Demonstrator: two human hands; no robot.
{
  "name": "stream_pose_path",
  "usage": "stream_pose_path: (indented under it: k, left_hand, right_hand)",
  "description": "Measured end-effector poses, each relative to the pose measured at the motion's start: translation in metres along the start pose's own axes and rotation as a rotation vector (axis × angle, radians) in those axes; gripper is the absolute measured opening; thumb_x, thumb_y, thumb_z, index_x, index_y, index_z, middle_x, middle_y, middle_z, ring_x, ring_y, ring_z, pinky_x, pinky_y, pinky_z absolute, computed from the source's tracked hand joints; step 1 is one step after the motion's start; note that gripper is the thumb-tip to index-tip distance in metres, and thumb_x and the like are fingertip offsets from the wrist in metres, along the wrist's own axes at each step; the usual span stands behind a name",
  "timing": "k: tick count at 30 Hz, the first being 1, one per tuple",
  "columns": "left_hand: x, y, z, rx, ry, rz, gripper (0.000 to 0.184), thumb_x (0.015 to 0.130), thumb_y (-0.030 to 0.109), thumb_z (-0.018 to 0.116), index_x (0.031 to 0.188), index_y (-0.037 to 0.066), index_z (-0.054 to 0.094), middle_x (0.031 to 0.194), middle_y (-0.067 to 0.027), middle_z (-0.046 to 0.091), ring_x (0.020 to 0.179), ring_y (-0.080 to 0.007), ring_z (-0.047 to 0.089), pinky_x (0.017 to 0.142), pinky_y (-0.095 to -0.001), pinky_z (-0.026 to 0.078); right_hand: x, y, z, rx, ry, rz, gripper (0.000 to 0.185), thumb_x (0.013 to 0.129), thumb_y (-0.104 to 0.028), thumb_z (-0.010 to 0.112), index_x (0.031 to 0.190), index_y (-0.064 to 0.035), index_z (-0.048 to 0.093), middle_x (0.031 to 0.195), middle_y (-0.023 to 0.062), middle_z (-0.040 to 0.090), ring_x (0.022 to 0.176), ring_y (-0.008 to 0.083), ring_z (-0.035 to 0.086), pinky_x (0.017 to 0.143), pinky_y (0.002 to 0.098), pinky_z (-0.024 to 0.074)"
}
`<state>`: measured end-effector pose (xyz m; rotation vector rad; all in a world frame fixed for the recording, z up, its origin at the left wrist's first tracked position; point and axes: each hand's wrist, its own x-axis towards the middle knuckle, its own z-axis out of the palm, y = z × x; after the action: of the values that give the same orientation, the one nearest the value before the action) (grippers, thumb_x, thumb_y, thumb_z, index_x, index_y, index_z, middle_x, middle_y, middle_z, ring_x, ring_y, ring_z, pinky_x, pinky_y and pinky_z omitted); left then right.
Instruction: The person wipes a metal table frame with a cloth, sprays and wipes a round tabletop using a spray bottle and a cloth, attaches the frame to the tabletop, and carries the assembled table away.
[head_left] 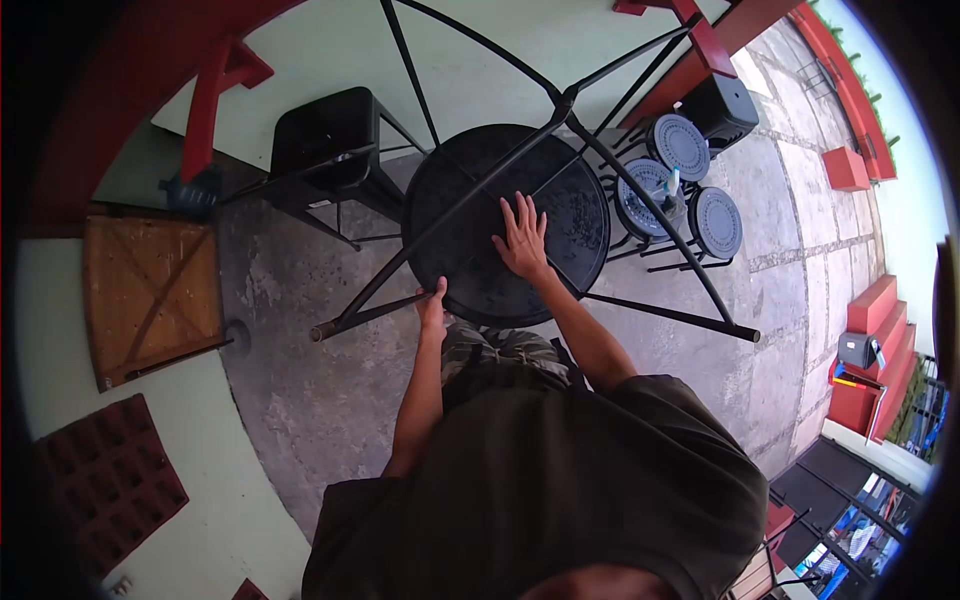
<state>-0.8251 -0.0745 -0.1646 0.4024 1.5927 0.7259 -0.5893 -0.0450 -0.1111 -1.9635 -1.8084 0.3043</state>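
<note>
A round black table [460,215] is tipped over in front of my legs, with its dark metal legs [497,168] crossing above the disc and reaching outward. My right hand [523,237] lies flat on the face of the disc, fingers spread. At the near left rim, my left hand [432,308] grips the edge beside a leg bar, thumb on top; its other fingers are mostly hidden. The disc's surface looks worn, with patchy marks toward the right.
Left of the table stands a tall black stool [325,135]. Three round grey stools [717,222] cluster at right; a spray bottle [673,183] stands among them, near a black box-shaped seat [720,110]. A wooden panel [150,300] leans at left, near a blue water jug [190,192].
</note>
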Motion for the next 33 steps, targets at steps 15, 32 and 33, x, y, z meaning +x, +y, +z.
stream_pose_path:
  k: [15,32,33]
  left_hand:
    - [0.0,0.003,-0.006,0.011,-0.075,0.015,0.055,0.079,0.039,0.082,0.119,0.014,0.054,0.111,-0.0073,0.064,0.096,-0.0235,0.064,0.072,-0.0425,0.051]
    - [-0.028,0.0,-0.002,-0.31,-0.178,0.201,0.057,0.082,0.026,0.08,0.127,0.008,0.049,0.123,-0.012,0.059,0.106,-0.029,0.062,0.085,-0.0433,0.055]
    - [-0.032,0.004,0.0,-0.351,-0.189,0.205,0.059,0.082,0.023,0.079,0.129,0.007,0.048,0.126,-0.0128,0.057,0.109,-0.0301,0.061,0.09,-0.0438,0.053]
  right_hand:
    - [-0.166,0.038,-0.009,0.631,0.439,1.069,0.057,0.076,-0.04,0.081,0.106,0.0022,0.057,0.107,0.0188,0.05,0.104,0.0311,0.052,0.088,0.0425,0.0432]
    - [-0.134,0.062,-0.008,1.422,0.825,0.991,0.042,0.073,-0.009,0.08,0.109,0.0052,0.063,0.097,0.01,0.069,0.083,0.0213,0.066,0.079,0.0329,0.0522]
    - [-0.132,0.056,-0.01,1.445,0.875,0.987,0.039,0.073,-0.007,0.08,0.107,0.0045,0.064,0.095,0.009,0.069,0.083,0.0211,0.066,0.079,0.0328,0.0522]
